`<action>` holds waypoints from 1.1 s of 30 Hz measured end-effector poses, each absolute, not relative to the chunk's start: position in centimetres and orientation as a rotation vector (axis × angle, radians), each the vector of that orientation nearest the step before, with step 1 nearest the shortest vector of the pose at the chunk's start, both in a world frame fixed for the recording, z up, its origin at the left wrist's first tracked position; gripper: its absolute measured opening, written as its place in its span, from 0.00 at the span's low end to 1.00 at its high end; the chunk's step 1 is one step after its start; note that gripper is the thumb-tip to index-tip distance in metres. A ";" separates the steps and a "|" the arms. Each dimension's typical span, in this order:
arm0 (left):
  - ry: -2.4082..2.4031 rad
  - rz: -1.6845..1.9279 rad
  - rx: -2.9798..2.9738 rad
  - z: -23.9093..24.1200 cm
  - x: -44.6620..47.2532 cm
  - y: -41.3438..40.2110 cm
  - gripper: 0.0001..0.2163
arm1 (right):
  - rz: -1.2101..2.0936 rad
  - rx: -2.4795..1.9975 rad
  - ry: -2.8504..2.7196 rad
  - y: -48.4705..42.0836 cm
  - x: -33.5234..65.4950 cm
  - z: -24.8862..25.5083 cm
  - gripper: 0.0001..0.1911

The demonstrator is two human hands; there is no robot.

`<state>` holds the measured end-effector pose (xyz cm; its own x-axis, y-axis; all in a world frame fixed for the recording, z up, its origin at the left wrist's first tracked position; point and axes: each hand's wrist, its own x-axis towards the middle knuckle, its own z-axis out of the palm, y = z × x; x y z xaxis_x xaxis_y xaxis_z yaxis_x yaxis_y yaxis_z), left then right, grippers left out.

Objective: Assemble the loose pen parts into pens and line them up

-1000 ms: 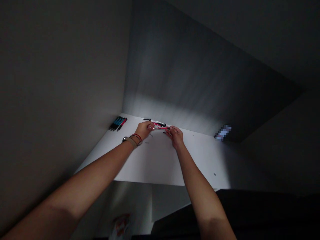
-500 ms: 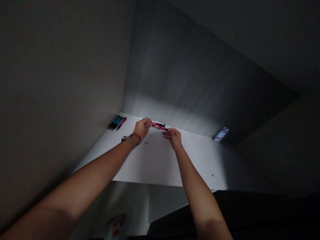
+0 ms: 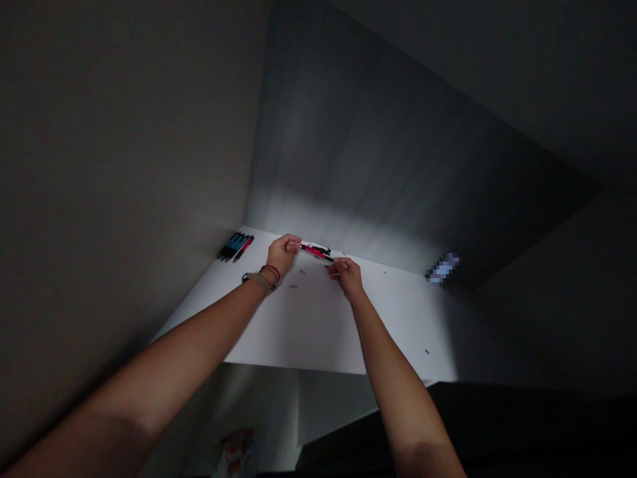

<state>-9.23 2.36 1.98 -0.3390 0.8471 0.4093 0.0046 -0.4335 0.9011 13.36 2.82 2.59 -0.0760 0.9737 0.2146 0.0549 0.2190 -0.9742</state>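
Observation:
A red-and-black pen is stretched between my two hands above the far part of the white table. My left hand pinches its left end, with a watch and bracelets at the wrist. The fingers of my right hand are closed on its black right end; a small dark tip shows by those fingers, too small to name. Behind the pen lie some dark, slim parts, partly covered by it.
Several blue-and-black pens and a red pen lie side by side at the table's far left corner. Small dark bits are scattered on the white table. A blurred-out phone-like object leans against the back wall at right.
The view has shifted slightly. Both hands stay almost in place, and the red parts between them now look like one continuous pen.

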 end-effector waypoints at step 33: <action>1.145 1.827 1.205 3.0 -9.2 1.8 0.06 | 0.985 -1.104 -1.472 2.4 13.0 3.1 0.26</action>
